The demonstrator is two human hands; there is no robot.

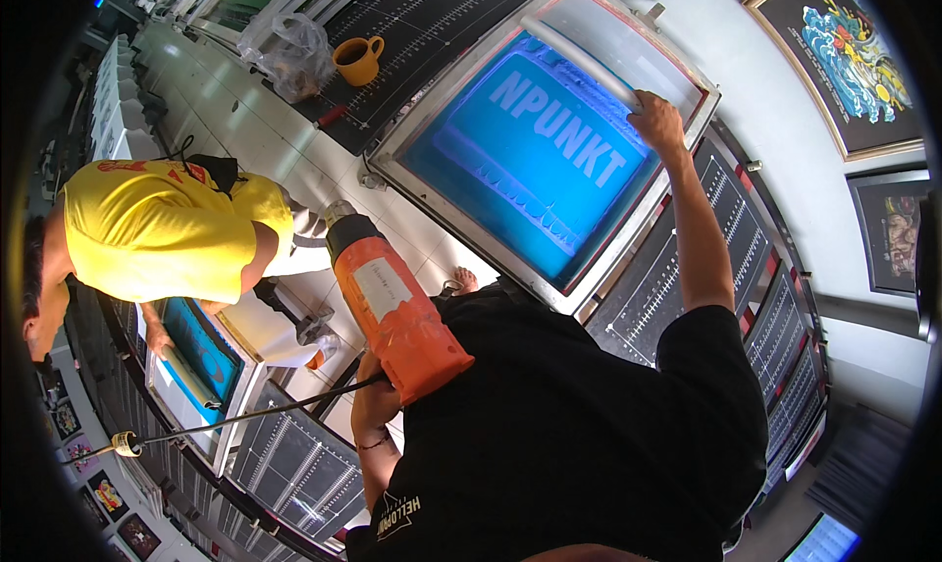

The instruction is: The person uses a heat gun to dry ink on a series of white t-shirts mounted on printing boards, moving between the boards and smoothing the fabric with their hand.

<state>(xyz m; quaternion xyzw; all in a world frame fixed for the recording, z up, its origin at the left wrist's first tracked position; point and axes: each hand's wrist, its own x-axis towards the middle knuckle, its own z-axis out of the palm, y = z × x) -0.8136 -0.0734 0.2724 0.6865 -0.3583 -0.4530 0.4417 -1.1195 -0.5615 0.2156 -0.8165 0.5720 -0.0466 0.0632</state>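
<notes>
My right hand (655,123) is closed round the near right end of a long pale squeegee (579,60). That squeegee lies across the far part of a screen-printing frame (404,152). Blue mesh (471,175) with pale lettering fills the frame, and smears of blue-violet ink run along its far edge and lower part. Low on the left, my left hand (375,395) grips an orange heat gun (402,302) with a metal nozzle, pointing up and away from me. The gun's body hides most of my fingers, and a black cord trails off to the left.
A co-worker in a yellow shirt (157,229) bends over another blue screen (208,346) at left. Black gridded print boards (628,312) ring the press. A yellow mug (358,62), a clear plastic bag (285,52) and a red-handled tool (332,118) sit beyond. Framed pictures (844,62) hang at right.
</notes>
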